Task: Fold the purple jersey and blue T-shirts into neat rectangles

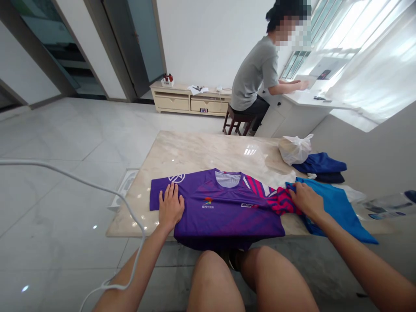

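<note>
A purple T-shirt (224, 216) lies face up on the marble-look table (195, 149), collar away from me, its lower part draping over the near edge. My left hand (171, 207) rests on the plain purple sleeve, fingers spread and flat. At the other side, my right hand (307, 200) has its fingers bent around the end of the pink-and-purple patterned sleeve, which looks bunched there. Beneath and beside that hand is a bright blue garment (341, 212), lying partly over the table's front edge.
A white plastic bag (295, 148) and folded dark blue clothes (320, 164) sit at the table's right end, near a clear plastic bottle (383, 206). A white cable (130, 208) crosses at left. Beyond, a person (256, 73) sits on a stool (238, 119) by a low cabinet (175, 102).
</note>
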The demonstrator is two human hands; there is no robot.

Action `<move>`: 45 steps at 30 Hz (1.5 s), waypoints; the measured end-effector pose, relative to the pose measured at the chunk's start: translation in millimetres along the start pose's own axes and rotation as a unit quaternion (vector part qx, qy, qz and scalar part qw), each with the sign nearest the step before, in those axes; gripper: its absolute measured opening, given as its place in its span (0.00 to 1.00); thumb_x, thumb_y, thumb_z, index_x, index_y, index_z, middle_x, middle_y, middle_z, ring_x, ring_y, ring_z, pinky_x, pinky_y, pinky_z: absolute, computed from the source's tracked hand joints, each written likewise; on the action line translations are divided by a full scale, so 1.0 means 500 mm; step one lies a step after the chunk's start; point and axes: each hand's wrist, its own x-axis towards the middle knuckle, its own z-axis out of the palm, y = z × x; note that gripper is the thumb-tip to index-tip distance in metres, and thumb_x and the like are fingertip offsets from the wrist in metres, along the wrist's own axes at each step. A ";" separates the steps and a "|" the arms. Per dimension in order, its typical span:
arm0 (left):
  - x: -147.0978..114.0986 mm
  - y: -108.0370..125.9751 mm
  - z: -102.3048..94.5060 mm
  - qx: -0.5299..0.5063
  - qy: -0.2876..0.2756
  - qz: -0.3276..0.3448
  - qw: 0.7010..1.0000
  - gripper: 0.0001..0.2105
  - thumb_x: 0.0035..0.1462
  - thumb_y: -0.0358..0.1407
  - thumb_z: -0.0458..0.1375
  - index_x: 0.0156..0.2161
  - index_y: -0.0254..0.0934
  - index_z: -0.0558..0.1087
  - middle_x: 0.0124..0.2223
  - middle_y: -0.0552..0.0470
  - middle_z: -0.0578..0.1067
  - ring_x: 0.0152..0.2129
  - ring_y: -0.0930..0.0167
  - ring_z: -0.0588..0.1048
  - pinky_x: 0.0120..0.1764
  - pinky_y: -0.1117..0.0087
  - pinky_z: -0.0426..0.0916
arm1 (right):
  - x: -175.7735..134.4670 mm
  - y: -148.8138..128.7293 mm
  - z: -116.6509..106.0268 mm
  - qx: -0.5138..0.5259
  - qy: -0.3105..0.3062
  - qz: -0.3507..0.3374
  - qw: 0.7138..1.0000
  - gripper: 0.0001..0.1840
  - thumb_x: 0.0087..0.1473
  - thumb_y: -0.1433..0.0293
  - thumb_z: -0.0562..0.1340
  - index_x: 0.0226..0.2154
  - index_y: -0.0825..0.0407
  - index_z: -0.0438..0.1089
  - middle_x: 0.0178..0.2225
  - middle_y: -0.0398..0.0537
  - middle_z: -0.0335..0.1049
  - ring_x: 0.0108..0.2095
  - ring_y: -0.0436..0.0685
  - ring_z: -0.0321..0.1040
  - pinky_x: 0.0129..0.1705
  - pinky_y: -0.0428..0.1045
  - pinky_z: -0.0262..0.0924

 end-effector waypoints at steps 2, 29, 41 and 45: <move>0.001 -0.002 0.002 0.001 0.000 0.000 1.000 0.30 0.72 0.37 0.45 0.74 0.29 0.65 0.76 0.36 0.64 0.74 0.53 0.62 0.75 0.39 0.53 | -0.021 -0.057 0.018 0.010 0.034 -0.108 0.994 0.25 0.71 0.62 0.54 0.59 0.59 0.75 0.58 0.69 0.76 0.59 0.74 0.74 0.59 0.63 0.69; 0.039 -0.044 -0.027 0.007 -0.055 0.036 0.998 0.30 0.77 0.44 0.41 0.75 0.32 0.64 0.76 0.39 0.65 0.75 0.54 0.60 0.76 0.41 0.50 | 0.088 -0.028 0.141 0.087 0.008 -0.091 0.992 0.29 0.69 0.59 0.58 0.62 0.63 0.70 0.57 0.74 0.73 0.58 0.76 0.71 0.62 0.65 0.66; 0.008 -0.078 -0.020 -0.011 -0.014 0.017 1.000 0.28 0.73 0.39 0.44 0.72 0.34 0.68 0.75 0.39 0.67 0.73 0.55 0.63 0.75 0.43 0.53 | 0.098 0.055 0.064 0.044 -0.128 -0.151 0.979 0.09 0.52 0.62 0.67 0.29 0.50 0.73 0.38 0.60 0.80 0.47 0.72 0.77 0.54 0.60 0.67; 0.007 -0.076 -0.026 -0.014 -0.015 0.016 1.000 0.28 0.73 0.39 0.45 0.72 0.34 0.69 0.75 0.40 0.67 0.73 0.55 0.63 0.75 0.43 0.52 | 0.088 0.019 -0.002 0.143 -0.117 -0.062 0.981 0.10 0.55 0.60 0.65 0.30 0.50 0.72 0.33 0.56 0.80 0.38 0.66 0.77 0.45 0.55 0.68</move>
